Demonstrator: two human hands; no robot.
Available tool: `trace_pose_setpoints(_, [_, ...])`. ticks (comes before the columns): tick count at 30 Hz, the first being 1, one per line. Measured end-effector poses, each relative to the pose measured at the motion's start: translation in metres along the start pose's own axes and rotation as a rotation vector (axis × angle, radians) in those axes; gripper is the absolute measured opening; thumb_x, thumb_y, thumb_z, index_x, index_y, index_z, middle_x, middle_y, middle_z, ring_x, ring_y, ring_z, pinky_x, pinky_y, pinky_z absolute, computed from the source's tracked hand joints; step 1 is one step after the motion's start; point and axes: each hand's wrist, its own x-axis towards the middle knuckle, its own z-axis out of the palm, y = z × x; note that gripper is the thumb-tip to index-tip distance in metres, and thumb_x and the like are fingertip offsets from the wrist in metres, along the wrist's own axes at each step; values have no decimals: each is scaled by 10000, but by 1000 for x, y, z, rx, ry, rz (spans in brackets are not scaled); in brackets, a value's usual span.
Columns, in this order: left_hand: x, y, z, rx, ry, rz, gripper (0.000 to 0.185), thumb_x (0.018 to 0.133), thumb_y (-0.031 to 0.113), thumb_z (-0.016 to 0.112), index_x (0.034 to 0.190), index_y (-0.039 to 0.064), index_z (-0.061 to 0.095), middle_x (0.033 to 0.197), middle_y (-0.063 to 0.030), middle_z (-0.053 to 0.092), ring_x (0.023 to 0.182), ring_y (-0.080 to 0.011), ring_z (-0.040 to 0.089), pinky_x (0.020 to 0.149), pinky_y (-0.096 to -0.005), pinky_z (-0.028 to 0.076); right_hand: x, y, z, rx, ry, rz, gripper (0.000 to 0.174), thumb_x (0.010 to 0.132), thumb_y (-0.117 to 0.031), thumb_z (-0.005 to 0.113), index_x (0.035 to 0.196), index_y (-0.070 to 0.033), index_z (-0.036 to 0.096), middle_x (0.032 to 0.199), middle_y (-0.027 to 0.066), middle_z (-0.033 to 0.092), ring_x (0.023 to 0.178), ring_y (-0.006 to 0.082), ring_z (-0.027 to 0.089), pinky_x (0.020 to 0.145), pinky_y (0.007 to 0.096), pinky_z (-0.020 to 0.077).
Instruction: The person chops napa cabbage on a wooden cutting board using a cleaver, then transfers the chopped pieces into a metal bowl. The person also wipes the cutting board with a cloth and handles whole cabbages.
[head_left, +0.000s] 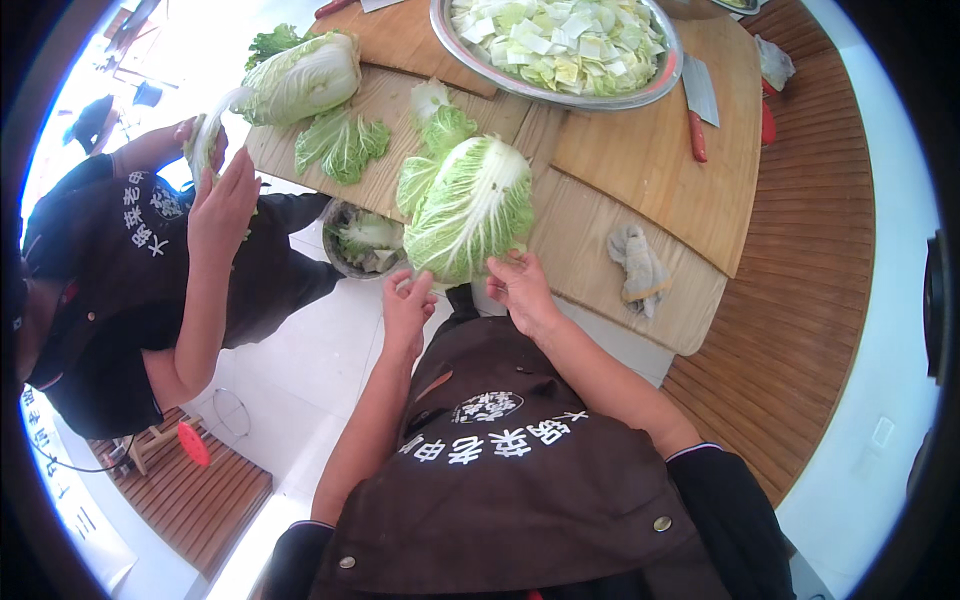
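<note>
A head of napa cabbage (476, 206) lies at the near edge of the wooden table, its leafy end towards me. My left hand (407, 307) is at the lower left of that end, fingers bent and fingertips close to the leaf edge; whether they grip it I cannot tell. On the other side, my right hand (523, 292) pinches the edge of an outer leaf between thumb and fingers. Loose cabbage leaves (442, 127) lie just beyond the head, partly hidden by it.
A co-worker (150, 262) at left holds a cabbage leaf (206, 135). Around the table are another napa cabbage (304, 79), a metal basin of cut cabbage (442, 37), a red-handled cleaver (701, 97), cutting boards (645, 157) and a crumpled cloth glove (637, 266). Below stands a scrap bucket (334, 247).
</note>
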Motion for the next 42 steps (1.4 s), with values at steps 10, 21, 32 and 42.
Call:
trace_pose_setpoints(10, [-31,-30,0,-391,-184,-21,230,966,267,644,1090,88,568,980,-23,617,908,-132,590,790,-258,522,-4,29,-27,16,-77,104,476,895,-288,742,1253,-58,529,1069,58,631,871,175,584,662,267,486])
trace_pose_setpoints(21, [-95,25,40,-293,-251,52,187,986,226,593,1085,67,605,980,-24,661,857,-126,646,751,-300,532,-65,-19,-22,71,-376,236,389,925,-399,687,1184,-131,576,1038,8,621,875,127,555,704,282,474])
trace_pose_setpoints(32, [-55,55,47,938,166,1184,577,773,123,792,1267,-1,520,1225,-182,528,1056,-300,558,867,-387,484,-56,-55,1,185,-487,179,357,962,-170,633,1278,-35,537,1163,87,644,993,211,668,884,361,555])
trace_pose_setpoints(42, [6,50,2,591,-65,382,440,710,215,854,975,26,558,1008,-140,568,967,-269,566,856,-376,463,-29,-20,30,140,-406,140,439,976,-257,632,1325,-18,515,1235,59,602,1101,161,591,946,346,485])
